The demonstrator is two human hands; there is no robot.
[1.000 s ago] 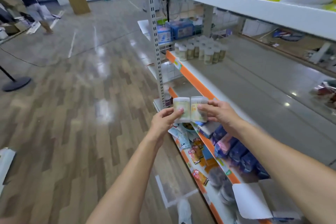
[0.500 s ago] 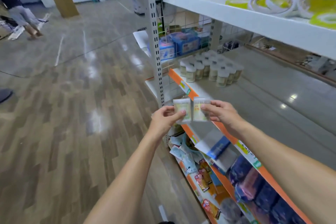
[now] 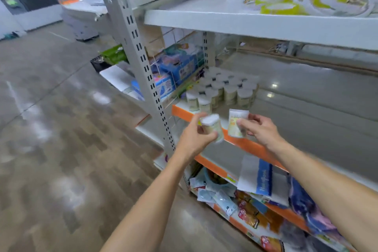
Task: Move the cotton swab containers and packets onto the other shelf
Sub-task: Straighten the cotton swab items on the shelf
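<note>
My left hand (image 3: 195, 138) grips a small white-lidded cotton swab container (image 3: 212, 127), tilted and blurred. My right hand (image 3: 258, 131) pinches a second cotton swab container (image 3: 236, 122), held upright. Both hang just in front of the orange edge of the grey middle shelf (image 3: 302, 112). At the shelf's left end stands a cluster of several matching swab containers (image 3: 223, 90), a short way beyond my hands.
A perforated grey upright post (image 3: 143, 63) stands left of my hands. Blue boxes (image 3: 176, 69) sit behind a wire divider. A white upper shelf (image 3: 255, 22) carries plates. Lower shelves hold packets (image 3: 221, 196) and dark bags. Wood-pattern floor (image 3: 51, 129) lies to the left.
Both hands have carried the containers up and forward toward the cluster on the middle shelf and drawn apart. The left container now tilts. The view has moved closer to the shelf.
</note>
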